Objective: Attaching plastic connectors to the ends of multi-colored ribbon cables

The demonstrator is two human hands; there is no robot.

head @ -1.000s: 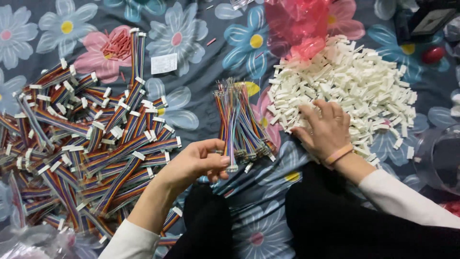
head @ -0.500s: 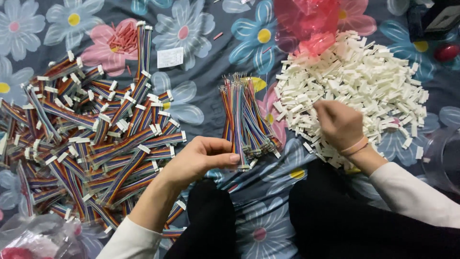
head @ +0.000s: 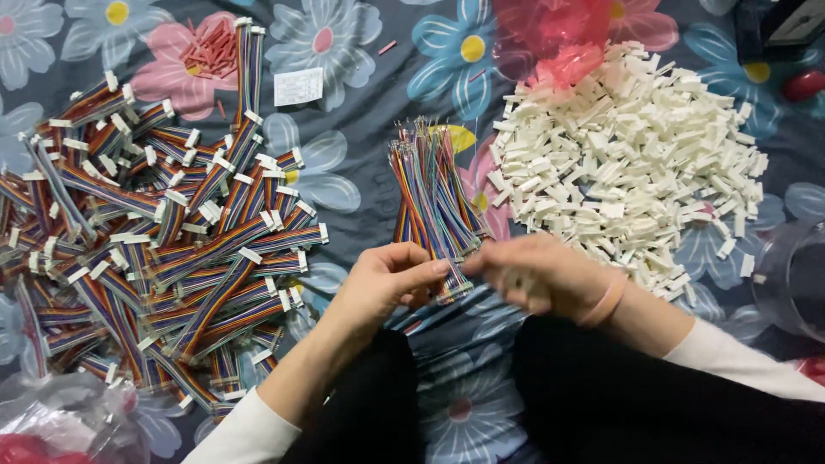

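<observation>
Floral fabric [head: 361,202], dark grey with blue, pink and pale flowers, covers the whole surface under the work. On its left side sprawls the biggest heap: rainbow ribbon cables with white connectors [head: 163,249], lying criss-cross in short flat lengths. To the upper right lies a broad mound of loose white plastic connector housings [head: 636,163], with a crumpled pink plastic bag [head: 559,34] at its top edge. Between the two heaps a bundle of loose multicoloured wires [head: 430,193] lies nearly straight, its far end fanned out and its near end running down to the hands.

Both forearms come in from the bottom edge in white sleeves, over dark trouser legs, and meet near the middle. The left hand [head: 382,283] is turned palm-in, fingers curled narrow, thumb and fingertips pinched on the near end of a multicoloured wire strip at the bundle's foot. The right hand [head: 537,275] is blurred; it is curled with knuckles up, its fingertips just beside the left hand's at the same wire end, and whether it grips the wires or a white housing cannot be told. A peach band [head: 606,301] circles the right wrist.

Smaller things: a clear plastic container [head: 795,279] at the right edge, a small white paper label [head: 298,87] on the fabric above the ribbon cables, and a scatter of red pieces [head: 210,51] on a pink flower.
</observation>
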